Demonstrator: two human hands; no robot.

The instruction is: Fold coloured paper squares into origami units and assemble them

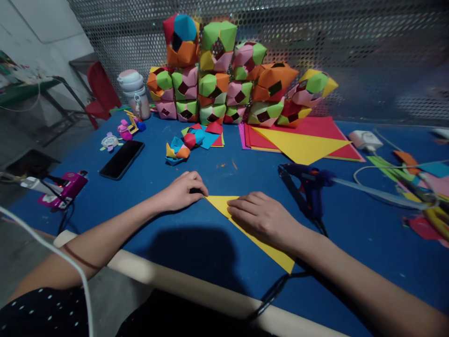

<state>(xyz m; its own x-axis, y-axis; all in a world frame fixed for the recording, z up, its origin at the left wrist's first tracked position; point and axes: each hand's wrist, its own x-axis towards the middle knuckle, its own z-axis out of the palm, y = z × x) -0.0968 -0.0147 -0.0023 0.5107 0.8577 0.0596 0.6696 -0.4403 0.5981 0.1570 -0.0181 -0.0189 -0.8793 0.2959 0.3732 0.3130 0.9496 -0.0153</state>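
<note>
A folded yellow paper (270, 248) lies on the blue table, its long slanted edge toward me. My left hand (185, 189) pinches its narrow left corner between thumb and fingers. Flat on top of the paper rests my right hand (261, 215), with fingers stretched out side by side and pointing left; it covers much of the upper part. To the right of it lies a dark blue glue gun (310, 180) with a clear stick in its back. Another yellow paper triangle (301, 145) lies on red sheets (315, 125) further back.
Stacked folded-paper balls (212, 86) line the mesh wall. A phone (122, 160), a bottle (136, 96), small toys (128, 127) and a purple power strip (65, 189) sit left. Small folded pieces (178, 150) lie mid-back. Cables and paper scraps (428, 173) are right.
</note>
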